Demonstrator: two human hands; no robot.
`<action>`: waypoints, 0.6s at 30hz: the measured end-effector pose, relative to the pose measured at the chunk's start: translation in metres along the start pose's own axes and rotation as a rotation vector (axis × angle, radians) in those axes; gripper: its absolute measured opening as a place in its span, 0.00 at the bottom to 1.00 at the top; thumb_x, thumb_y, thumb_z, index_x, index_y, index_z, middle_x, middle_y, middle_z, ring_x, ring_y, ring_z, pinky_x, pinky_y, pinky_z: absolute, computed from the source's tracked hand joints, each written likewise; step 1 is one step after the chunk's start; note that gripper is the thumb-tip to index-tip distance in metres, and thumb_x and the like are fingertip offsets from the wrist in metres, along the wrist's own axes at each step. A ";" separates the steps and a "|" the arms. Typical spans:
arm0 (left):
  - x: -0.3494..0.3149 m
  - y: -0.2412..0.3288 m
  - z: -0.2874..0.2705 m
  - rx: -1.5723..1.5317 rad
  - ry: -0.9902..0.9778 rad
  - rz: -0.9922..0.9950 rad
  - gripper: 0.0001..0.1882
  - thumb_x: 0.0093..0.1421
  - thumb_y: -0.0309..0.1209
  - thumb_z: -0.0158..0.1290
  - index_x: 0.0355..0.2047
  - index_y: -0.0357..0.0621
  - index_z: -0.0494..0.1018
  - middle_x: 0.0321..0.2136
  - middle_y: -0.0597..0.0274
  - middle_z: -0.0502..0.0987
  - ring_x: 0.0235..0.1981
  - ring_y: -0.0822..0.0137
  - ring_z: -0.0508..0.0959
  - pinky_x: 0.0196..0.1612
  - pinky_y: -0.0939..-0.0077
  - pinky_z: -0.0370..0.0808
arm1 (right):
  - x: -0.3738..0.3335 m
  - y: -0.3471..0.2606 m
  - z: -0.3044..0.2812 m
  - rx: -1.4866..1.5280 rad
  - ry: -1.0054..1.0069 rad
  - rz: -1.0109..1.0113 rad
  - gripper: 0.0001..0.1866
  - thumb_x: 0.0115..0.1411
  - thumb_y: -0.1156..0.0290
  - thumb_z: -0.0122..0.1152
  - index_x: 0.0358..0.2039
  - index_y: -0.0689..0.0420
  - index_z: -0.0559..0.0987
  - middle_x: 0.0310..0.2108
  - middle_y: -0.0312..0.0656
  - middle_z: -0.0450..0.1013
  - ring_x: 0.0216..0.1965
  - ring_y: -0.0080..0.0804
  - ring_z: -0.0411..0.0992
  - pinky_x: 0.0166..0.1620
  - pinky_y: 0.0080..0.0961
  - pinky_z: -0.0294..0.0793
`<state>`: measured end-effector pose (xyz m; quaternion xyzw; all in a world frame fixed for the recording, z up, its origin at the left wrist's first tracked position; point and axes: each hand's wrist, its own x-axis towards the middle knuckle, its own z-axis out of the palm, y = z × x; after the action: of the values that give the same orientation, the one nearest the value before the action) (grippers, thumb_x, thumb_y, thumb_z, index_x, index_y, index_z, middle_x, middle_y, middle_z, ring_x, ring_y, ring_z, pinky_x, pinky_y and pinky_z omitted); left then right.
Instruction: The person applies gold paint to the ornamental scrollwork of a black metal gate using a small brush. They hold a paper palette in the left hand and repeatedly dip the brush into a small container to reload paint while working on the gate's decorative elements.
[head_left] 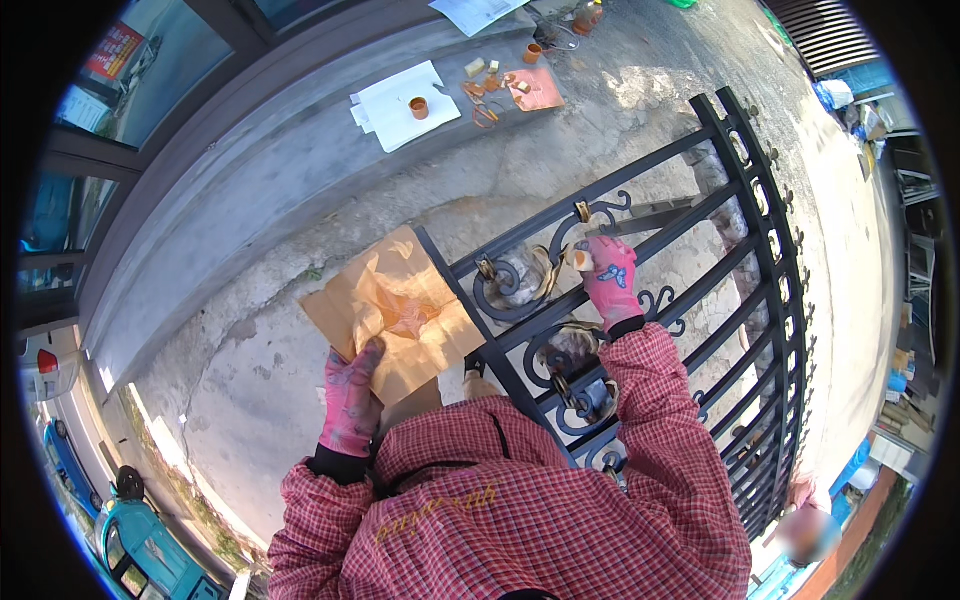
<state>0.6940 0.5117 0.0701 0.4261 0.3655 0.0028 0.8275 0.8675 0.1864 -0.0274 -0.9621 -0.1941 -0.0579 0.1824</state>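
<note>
My left hand grips the near edge of a creased brown sheet of paper, thumb on top. A wet-looking orange-copper smear covers the sheet's middle. My right hand pinches a small pale sponge-like block with a brownish face. It is over a black wrought-iron gate or railing panel, beside a scroll with a gold-coloured collar. Another scroll curls just left of that hand. Both hands wear pink patterned gloves.
On the concrete ledge lie a white sheet with a brown cup on it, orange-handled scissors, and a stained pink-orange sheet. Another cup stands behind. A person is at the lower right. A turquoise vehicle is lower left.
</note>
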 end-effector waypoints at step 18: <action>-0.001 -0.002 -0.002 0.008 0.013 -0.001 0.16 0.59 0.23 0.51 0.49 0.36 0.67 0.40 0.60 0.75 0.39 0.68 0.77 0.41 0.74 0.76 | -0.005 -0.040 -0.006 0.052 -0.201 -0.014 0.14 0.38 0.69 0.66 0.28 0.53 0.75 0.29 0.43 0.72 0.35 0.46 0.71 0.37 0.39 0.67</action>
<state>0.6915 0.5121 0.0684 0.4291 0.3709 0.0035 0.8236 0.8466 0.2168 -0.0094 -0.9567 -0.2195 0.0428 0.1864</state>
